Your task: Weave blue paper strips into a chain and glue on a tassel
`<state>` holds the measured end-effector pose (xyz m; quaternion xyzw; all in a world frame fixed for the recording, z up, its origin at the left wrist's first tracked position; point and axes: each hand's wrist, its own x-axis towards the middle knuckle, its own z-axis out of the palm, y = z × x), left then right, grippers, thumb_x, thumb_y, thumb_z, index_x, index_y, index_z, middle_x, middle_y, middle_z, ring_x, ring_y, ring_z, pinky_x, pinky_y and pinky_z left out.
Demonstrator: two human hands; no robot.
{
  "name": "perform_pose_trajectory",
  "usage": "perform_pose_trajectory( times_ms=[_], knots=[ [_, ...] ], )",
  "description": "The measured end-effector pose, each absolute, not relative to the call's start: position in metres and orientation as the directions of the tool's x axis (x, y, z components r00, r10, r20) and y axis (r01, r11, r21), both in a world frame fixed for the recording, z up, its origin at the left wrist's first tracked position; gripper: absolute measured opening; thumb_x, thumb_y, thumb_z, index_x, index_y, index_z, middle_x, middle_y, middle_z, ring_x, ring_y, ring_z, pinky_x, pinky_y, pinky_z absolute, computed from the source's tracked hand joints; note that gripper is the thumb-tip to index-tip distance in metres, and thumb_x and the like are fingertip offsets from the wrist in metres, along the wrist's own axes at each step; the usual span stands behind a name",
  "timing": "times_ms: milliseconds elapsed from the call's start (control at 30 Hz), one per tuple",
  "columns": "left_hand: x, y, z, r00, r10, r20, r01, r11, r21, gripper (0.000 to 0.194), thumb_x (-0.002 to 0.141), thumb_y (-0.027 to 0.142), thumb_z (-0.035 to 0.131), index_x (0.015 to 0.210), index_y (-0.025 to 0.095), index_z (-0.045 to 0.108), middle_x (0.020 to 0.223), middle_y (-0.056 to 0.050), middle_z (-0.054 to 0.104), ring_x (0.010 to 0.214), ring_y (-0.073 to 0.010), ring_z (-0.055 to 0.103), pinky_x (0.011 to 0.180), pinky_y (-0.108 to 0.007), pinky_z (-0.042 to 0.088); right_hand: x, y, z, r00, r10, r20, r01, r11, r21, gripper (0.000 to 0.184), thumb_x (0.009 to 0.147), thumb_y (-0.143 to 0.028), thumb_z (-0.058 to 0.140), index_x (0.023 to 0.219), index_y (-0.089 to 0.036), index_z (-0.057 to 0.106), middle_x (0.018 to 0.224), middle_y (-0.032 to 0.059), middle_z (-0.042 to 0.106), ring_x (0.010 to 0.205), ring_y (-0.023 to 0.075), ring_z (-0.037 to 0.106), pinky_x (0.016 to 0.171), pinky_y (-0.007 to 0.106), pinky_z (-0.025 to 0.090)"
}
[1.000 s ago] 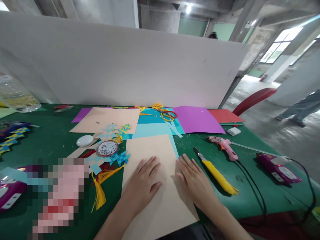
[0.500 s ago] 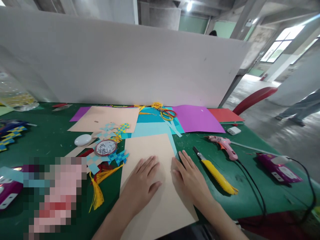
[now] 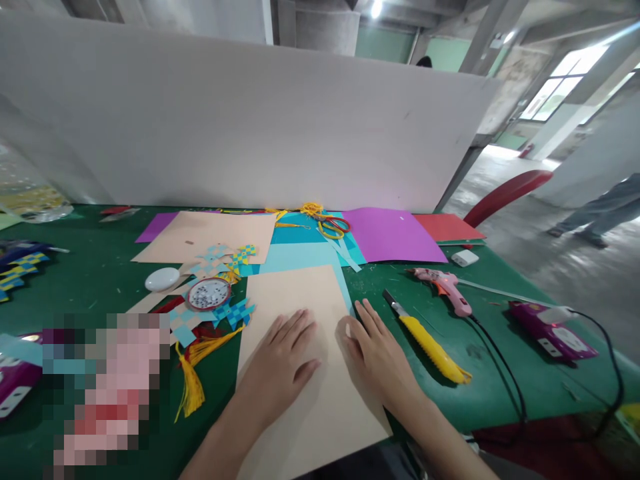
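Both my palms lie flat on the beige paper sheet [image 3: 305,353] right in front of me. My left hand [image 3: 280,367] presses its middle with fingers spread; my right hand [image 3: 377,353] rests at its right edge, fingertips partly on the green desk [image 3: 100,280]. Neither grip closes on anything: the fingers are stretched out, holding the sheet down by weight alone. I judge this to be the smoothing or steadying step, the sheet being squared up flat. The next move, as I see it, calls for keeping one palm down so the paper does not slide, and for reaching a tool with the other. The yellow utility knife [image 3: 425,337] lies just beside my right hand, its blade end pointing away from me.

Left of the sheet are woven blue and yellow paper pieces [image 3: 227,310], a round tin of googly eyes [image 3: 209,294], a yellow tassel [image 3: 193,387] and a white oval object [image 3: 162,279]. Beyond lie another beige sheet [image 3: 210,237], light blue paper [image 3: 300,257], a purple sheet [image 3: 393,237], a red sheet [image 3: 447,228] and scissors [image 3: 333,227]. To the right sit a pink glue gun [image 3: 447,287] with a black cable and a purple packet [image 3: 553,330].

A tall grey board [image 3: 240,127] stands along the desk's far edge. Behind it is a bare concrete hall with windows, a red chair [image 3: 505,193] and another person's legs [image 3: 597,213] at far right.
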<state>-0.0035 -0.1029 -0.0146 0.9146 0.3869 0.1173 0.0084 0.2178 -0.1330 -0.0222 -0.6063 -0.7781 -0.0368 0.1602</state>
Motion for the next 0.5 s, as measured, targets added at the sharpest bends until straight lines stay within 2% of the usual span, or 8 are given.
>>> perform_pose_trajectory(
  times_ms=[233,433,500],
  knots=[
    [-0.004,-0.103,-0.014,0.679,0.703,0.212,0.702,-0.706,0.096,0.051,0.094,0.042,0.040,0.140,0.020,0.036,0.150,-0.006,0.031,0.138,-0.0223,0.029,0.114,-0.045,0.025,0.219,-0.132,-0.029,-0.204,0.928,0.312,0.959,0.254,-0.126,0.042,0.094,-0.027,0.040,0.133,-0.013,0.048,0.148,0.0143,0.034,0.139,0.0284,0.020,0.108,0.046,0.032],
    [-0.004,-0.102,-0.015,0.678,0.704,0.213,0.703,-0.705,0.091,0.052,0.094,0.043,0.040,0.140,0.020,0.035,0.151,-0.006,0.030,0.137,-0.0226,0.029,0.113,-0.046,0.026,0.220,-0.131,-0.035,-0.161,0.924,0.347,0.967,0.219,-0.134,0.057,0.094,-0.035,0.040,0.138,0.000,0.037,0.146,0.0187,0.035,0.140,0.0271,0.019,0.110,0.044,0.032],
    [-0.003,-0.102,-0.015,0.675,0.704,0.220,0.703,-0.705,0.095,0.052,0.094,0.043,0.040,0.140,0.020,0.035,0.150,-0.006,0.031,0.137,-0.0226,0.030,0.113,-0.046,0.026,0.220,-0.131,-0.033,-0.172,0.922,0.348,0.963,0.232,-0.138,0.054,0.094,-0.032,0.040,0.139,-0.002,0.037,0.147,0.0175,0.034,0.140,0.0269,0.018,0.110,0.043,0.033]
  ],
)
